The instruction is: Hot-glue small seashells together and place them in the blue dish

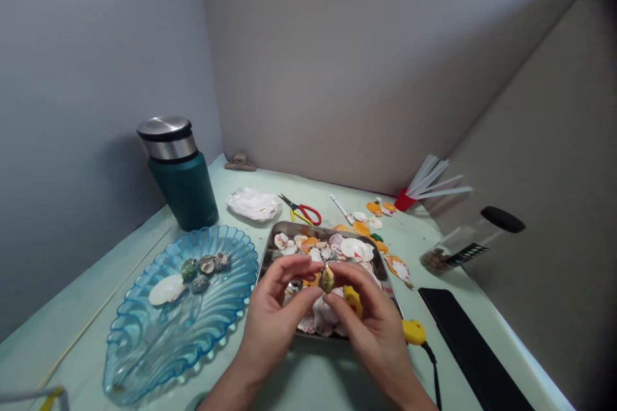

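Both of my hands meet over a metal tray [270, 245] full of several seashells. My left hand [274, 318] and my right hand [373, 327] pinch one small olive-yellow shell [328, 279] between their fingertips. My right hand also holds a yellow tool [413, 331] with a black cord, its yellow nozzle showing beside my fingers. To the left lies a blue shell-shaped glass dish [144, 334] with a white shell [166, 289] and a few dark snail shells [202, 266] in it.
A teal flask [179, 173] with a steel lid stands at the back left. White tissue [253, 203], red-handled scissors [303, 210], loose orange shells [373, 218], a red holder of white sticks [424, 183], a lying jar [470, 241] and a black slab [470, 347] surround the tray.
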Available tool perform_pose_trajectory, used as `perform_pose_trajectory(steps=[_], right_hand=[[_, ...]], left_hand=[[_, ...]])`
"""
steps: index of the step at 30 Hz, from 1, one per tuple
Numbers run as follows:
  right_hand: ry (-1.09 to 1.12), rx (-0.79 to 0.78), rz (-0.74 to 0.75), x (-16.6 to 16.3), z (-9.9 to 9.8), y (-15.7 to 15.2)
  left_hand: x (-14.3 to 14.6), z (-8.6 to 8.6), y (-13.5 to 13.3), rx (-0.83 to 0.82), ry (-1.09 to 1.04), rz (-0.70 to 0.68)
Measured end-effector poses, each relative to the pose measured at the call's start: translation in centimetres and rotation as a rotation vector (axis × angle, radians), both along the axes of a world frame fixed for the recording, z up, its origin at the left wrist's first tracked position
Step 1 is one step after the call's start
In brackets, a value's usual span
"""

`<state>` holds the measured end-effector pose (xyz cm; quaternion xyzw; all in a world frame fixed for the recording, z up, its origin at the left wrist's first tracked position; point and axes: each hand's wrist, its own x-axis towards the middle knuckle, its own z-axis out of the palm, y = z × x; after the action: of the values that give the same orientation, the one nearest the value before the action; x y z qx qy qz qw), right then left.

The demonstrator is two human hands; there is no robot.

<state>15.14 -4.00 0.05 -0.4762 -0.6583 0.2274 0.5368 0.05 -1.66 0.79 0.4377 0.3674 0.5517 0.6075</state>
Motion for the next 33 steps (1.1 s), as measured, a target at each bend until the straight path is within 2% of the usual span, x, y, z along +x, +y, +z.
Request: perform_pose_trajectory(steps=[5,12,17,33], right_hand=[[-0.003,-0.005,-0.078,-0.06,0.10,0.18],[-0.072,0.102,-0.093,-0.25,0.61,0.18],[-0.090,0.169,-0.143,-0.37,0.52,0.13],[-0.123,0.189,-0.102,-0.07,0.52,0.06]], left_hand=[[0.11,-0.53,0.72,-0.186,-0.202,-0.082],[0.35,-0.55,0.83,-0.290,-0.253,-0.131],[0.20,-0.48,0.79,-0.311,-0.301,-0.197],[0.09,-0.45,0.70,-0.390,-0.452,-0.340]])
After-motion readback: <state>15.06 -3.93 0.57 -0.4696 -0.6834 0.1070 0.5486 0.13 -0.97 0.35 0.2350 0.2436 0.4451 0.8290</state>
